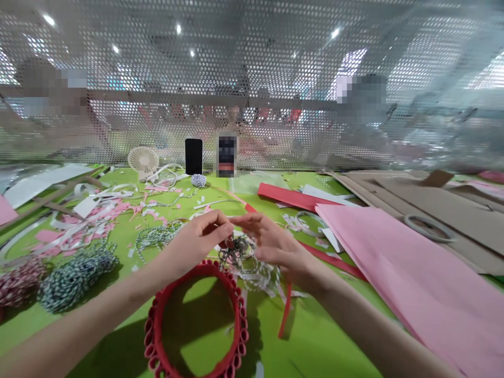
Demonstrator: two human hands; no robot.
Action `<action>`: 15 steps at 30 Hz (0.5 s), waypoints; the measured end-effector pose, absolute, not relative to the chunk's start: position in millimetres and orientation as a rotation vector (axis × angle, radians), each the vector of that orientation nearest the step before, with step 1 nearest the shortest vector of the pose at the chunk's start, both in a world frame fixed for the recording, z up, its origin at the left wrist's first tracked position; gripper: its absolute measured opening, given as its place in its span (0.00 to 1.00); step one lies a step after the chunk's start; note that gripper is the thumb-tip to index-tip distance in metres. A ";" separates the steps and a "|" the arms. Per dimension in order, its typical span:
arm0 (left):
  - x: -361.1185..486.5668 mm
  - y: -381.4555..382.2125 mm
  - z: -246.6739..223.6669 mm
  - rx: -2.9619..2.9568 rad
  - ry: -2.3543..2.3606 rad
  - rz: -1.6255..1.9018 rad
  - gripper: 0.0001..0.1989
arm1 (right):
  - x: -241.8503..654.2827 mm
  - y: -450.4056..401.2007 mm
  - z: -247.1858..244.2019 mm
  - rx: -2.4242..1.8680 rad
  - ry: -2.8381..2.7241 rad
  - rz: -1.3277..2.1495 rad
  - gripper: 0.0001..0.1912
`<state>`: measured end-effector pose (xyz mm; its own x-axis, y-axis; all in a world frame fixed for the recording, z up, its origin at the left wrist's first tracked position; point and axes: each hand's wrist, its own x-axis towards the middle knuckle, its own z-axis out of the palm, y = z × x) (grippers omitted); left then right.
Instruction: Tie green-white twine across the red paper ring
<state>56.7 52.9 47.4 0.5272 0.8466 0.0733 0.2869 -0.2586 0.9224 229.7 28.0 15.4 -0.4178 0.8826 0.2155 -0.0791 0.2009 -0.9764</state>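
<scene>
left hand: the left hand is curled, thumb and fingertips brought together, apparently pinching a small red piece that is partly hidden.
right hand: the right hand reaches in with its index finger at the left fingertips, thumb standing apart; i cannot tell whether it grips anything.
red piece: at the left fingertips, above the tangle of string and paper scraps; its shape is too hidden to read.
scalloped red ring: the scalloped red ring lies on the green tabletop, nearest the wearer, small loops around its outside; neither hand seems to hold it.
fingertip work: best done, i judge, with a light left pinch and small right-finger moves, since a thin piece could crease.
scraps: stray string could snag, so working just clear of the tangle seems wise.
red strip: the loose red strip lies beside the pink sheets, better kept flat.
forearms: they pass either side of the ring; keeping them high should spare its loops.
</scene>
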 end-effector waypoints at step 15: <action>52.1 53.3 51.6 1.906 1.169 0.992 0.11 | 222.2 29.6 10.1 -1.194 -1.629 1.017 0.09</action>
